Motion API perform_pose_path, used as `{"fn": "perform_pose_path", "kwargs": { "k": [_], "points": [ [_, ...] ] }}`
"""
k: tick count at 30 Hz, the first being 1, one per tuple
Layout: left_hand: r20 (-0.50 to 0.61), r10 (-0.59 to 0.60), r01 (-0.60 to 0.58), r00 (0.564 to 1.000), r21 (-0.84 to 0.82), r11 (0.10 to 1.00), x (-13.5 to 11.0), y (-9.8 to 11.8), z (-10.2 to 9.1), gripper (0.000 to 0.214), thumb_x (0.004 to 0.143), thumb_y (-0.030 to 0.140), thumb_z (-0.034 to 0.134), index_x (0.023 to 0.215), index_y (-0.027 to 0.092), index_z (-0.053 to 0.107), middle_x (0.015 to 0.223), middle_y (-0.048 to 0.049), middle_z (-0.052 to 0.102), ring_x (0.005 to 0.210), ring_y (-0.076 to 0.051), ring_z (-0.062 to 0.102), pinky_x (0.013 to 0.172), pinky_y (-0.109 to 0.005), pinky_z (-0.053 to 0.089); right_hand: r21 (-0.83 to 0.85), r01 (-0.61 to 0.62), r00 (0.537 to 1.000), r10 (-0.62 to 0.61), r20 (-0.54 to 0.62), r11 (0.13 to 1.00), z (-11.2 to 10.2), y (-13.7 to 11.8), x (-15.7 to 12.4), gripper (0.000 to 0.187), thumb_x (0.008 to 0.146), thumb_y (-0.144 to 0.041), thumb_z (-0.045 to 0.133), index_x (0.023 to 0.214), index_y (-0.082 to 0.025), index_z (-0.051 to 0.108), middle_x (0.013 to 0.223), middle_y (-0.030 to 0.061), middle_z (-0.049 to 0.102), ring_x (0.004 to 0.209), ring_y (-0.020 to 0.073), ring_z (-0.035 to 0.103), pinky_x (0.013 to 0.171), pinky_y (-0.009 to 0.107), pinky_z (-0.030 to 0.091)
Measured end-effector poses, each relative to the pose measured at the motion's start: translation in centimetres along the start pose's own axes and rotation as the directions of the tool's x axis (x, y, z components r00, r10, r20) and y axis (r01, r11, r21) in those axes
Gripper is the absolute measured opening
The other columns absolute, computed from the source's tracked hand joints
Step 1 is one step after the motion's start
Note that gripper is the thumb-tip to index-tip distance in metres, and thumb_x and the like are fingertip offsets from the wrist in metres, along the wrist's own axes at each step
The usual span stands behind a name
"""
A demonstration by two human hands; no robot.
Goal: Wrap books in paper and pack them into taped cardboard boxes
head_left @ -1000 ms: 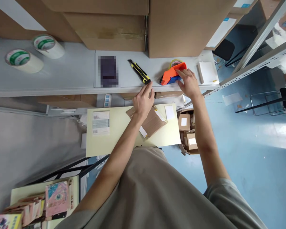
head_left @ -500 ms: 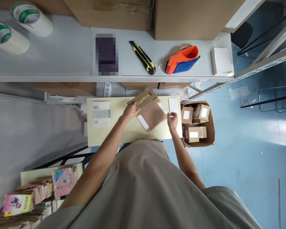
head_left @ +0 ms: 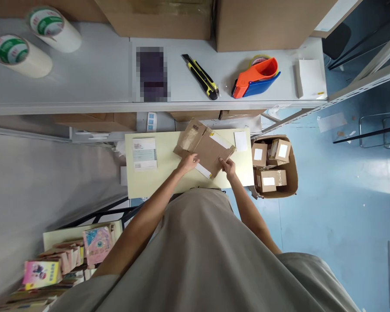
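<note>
A brown folded cardboard piece [head_left: 210, 155] with white strips along two edges is over the pale yellow table [head_left: 164, 184]. Its upper-left panel [head_left: 191, 135] carries clear tape and stands at an angle. My left hand [head_left: 188, 163] is closed at the lower-left edge, fingers curled against the cardboard. At the lower-right edge my right hand [head_left: 228, 167] pinches the cardboard, thumb on top. A printed paper packet [head_left: 144, 154] lies left on the table, and a small white card [head_left: 240, 141] sits by the upper-right corner.
A carton [head_left: 292, 173] holding several small labelled boxes stands right of the table. On the shelf [head_left: 100, 82] above are tape rolls [head_left: 22, 56], a yellow-black box cutter [head_left: 200, 77], and an orange-blue tape dispenser [head_left: 256, 79]. Books [head_left: 97, 246] are stacked at lower left.
My left hand has slid down from the upper panel to the lower-left edge. My right hand has moved from beside the white card onto the cardboard's lower-right edge. The cardboard has turned slightly.
</note>
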State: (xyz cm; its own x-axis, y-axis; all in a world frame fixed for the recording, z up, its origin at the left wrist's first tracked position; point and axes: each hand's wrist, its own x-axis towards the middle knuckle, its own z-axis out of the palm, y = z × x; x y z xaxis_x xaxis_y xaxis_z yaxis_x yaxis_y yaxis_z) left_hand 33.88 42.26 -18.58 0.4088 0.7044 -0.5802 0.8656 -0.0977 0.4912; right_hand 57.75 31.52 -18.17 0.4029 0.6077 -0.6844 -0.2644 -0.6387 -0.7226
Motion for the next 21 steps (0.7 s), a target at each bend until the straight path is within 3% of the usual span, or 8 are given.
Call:
{"fn": "perform_pose_path", "kwargs": {
  "k": [1,3,5,6,8,10,16,21],
  "points": [
    [-0.109,-0.061,0.055,0.992,-0.055,0.997,-0.1,-0.9,-0.9,0.072,0.109,0.053,0.07,0.166,0.01,0.061,0.159,-0.0277,0.073,0.152,-0.041,0.068,0.129,-0.049,0.054,0.007,0.022,0.999,-0.022,0.025,1.0,-0.5,-0.2,-0.5,0.056,0.075,-0.069,0.098,0.085,-0.024,0.065,0.07,-0.0042,0.063,0.061,0.0117,0.049,0.055,0.027,0.049],
    [-0.358,-0.193,0.091,0.914,-0.283,0.955,-0.5,-3.0,-2.9,0.091,0.107,0.069,0.07,0.177,0.013,0.05,0.178,-0.0284,0.056,0.17,-0.044,0.052,0.141,-0.054,0.043,0.016,0.08,0.994,-0.081,0.069,0.997,-1.7,-0.6,-1.5,0.062,0.067,-0.075,0.1,0.088,-0.024,0.072,0.08,-0.0005,0.073,0.064,0.0138,0.056,0.06,0.031,0.057],
    [-0.469,-0.286,-0.025,0.836,-0.553,0.833,-1.2,-5.1,-4.6,0.108,0.1,0.085,0.071,0.184,0.023,0.041,0.189,-0.0223,0.044,0.177,-0.043,0.043,0.144,-0.057,0.04,0.009,0.174,0.979,-0.174,0.102,0.985,-3.1,-0.9,-2.5,0.066,0.063,-0.08,0.101,0.091,-0.024,0.077,0.086,0.0024,0.078,0.069,0.0176,0.064,0.068,0.038,0.065],
    [-0.46,-0.291,-0.092,0.839,-0.646,0.758,-1.7,-5.9,-5.1,0.112,0.098,0.092,0.068,0.186,0.029,0.039,0.191,-0.0191,0.042,0.177,-0.043,0.044,0.142,-0.059,0.042,-0.003,0.229,0.967,-0.227,0.117,0.973,-3.7,-1.1,-2.9,0.066,0.065,-0.082,0.1,0.091,-0.025,0.078,0.086,0.0034,0.078,0.071,0.0199,0.068,0.073,0.041,0.068],
    [-0.391,-0.216,-0.174,0.894,-0.75,0.638,-3.1,-7.0,-5.6,0.113,0.097,0.101,0.057,0.188,0.037,0.036,0.194,-0.0146,0.039,0.173,-0.043,0.05,0.136,-0.062,0.049,-0.048,0.326,0.936,-0.316,0.156,0.944,-4.8,-1.5,-3.6,0.064,0.072,-0.084,0.096,0.092,-0.025,0.081,0.086,0.0051,0.079,0.075,0.0237,0.074,0.079,0.047,0.071],
    [-0.351,-0.137,-0.217,0.926,-0.795,0.567,-4.9,-7.3,-5.4,0.109,0.098,0.105,0.05,0.186,0.041,0.038,0.194,-0.0131,0.04,0.168,-0.043,0.056,0.132,-0.065,0.053,-0.109,0.382,0.913,-0.357,0.201,0.918,-5.4,-1.9,-4.1,0.063,0.08,-0.085,0.092,0.097,-0.025,0.082,0.092,0.0067,0.08,0.077,0.0255,0.078,0.08,0.049,0.072],
    [-0.364,-0.09,-0.247,0.927,-0.774,0.584,-9.5,-6.9,-3.9,0.108,0.097,0.108,0.043,0.174,0.034,0.06,0.182,-0.0166,0.057,0.166,-0.045,0.057,0.128,-0.064,0.056,-0.302,0.474,0.872,-0.395,0.288,0.827,-5.0,-2.4,-4.9,0.077,0.092,-0.085,0.081,0.136,-0.022,0.08,0.13,0.0179,0.085,0.105,0.0346,0.084,0.096,0.055,0.075],
    [-0.303,0.011,-0.252,0.953,-0.773,0.582,-10.4,-6.5,-2.5,0.095,0.106,0.097,0.046,0.175,0.033,0.059,0.177,-0.0117,0.063,0.169,-0.038,0.055,0.135,-0.058,0.053,-0.393,0.531,0.833,-0.377,0.406,0.75,-3.4,-1.0,-5.8,0.087,0.097,-0.069,0.079,0.171,-0.028,0.061,0.16,0.0172,0.074,0.125,0.0374,0.08,0.102,0.059,0.074]
  ]
}}
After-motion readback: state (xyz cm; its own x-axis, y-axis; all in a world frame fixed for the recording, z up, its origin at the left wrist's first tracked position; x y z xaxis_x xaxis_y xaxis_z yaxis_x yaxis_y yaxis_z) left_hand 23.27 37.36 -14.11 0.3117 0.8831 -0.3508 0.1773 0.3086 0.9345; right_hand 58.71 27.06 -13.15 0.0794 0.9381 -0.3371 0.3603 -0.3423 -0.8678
